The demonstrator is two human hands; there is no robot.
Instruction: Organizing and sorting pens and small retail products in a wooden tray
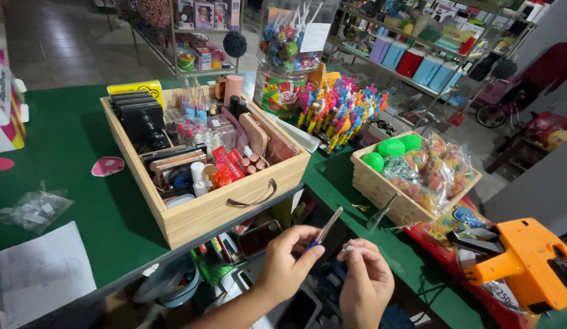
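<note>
We pinch a slim, clear-capped pen (326, 228) in our left hand (287, 261), its grip closed, tip slanting upward; our right hand (364, 281) nips something small beside it, below the green counter (70, 152).

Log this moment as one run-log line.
left hand: holds slim blue-handled tool | right hand: pinches small white item | ahead: wooden crate of cosmetics | right: orange price-label gun

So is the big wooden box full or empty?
Full. The big wooden box on the green table is packed to its rim with small cosmetics: dark cases, little tubes and bottles.
</note>
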